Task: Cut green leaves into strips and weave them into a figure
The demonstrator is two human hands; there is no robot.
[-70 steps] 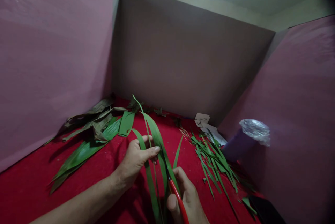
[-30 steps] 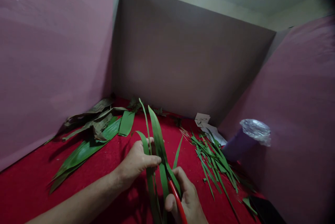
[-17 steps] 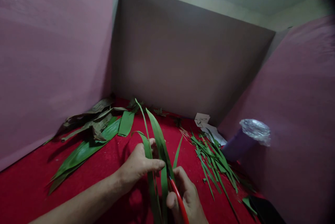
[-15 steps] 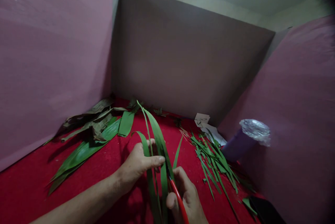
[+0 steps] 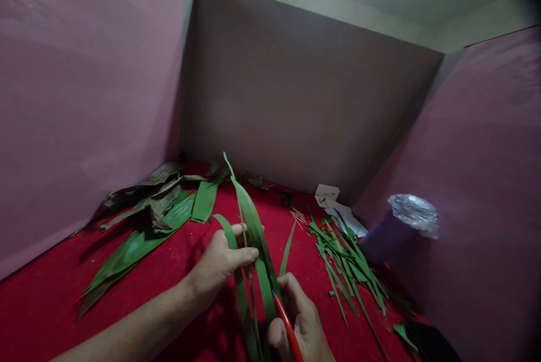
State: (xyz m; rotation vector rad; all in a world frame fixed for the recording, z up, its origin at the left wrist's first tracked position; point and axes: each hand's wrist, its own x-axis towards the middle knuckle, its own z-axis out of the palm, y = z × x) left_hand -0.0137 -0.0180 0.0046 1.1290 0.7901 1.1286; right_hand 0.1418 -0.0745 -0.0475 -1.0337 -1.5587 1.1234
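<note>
My left hand (image 5: 220, 263) pinches a long green leaf (image 5: 249, 221) between thumb and fingers, holding it up off the red cloth (image 5: 51, 300). The leaf is split lengthwise into narrow strips that run down past my wrists. My right hand (image 5: 302, 322) is closed round red-handled scissors (image 5: 285, 325), whose blades sit in the leaf just below my left thumb. The blade tips are hidden among the strips.
A pile of cut green strips (image 5: 344, 260) lies to the right. Whole and dried leaves (image 5: 147, 210) lie at the back left. A purple cup covered with foil (image 5: 399, 226) stands against the right wall, paper scraps (image 5: 327, 195) behind it. Pink and brown panels enclose the cloth.
My left hand has slid its pinch slightly along the leaf, and the leaf tip has swung a little left and risen. The scissors stay in the leaf at about the same place.
</note>
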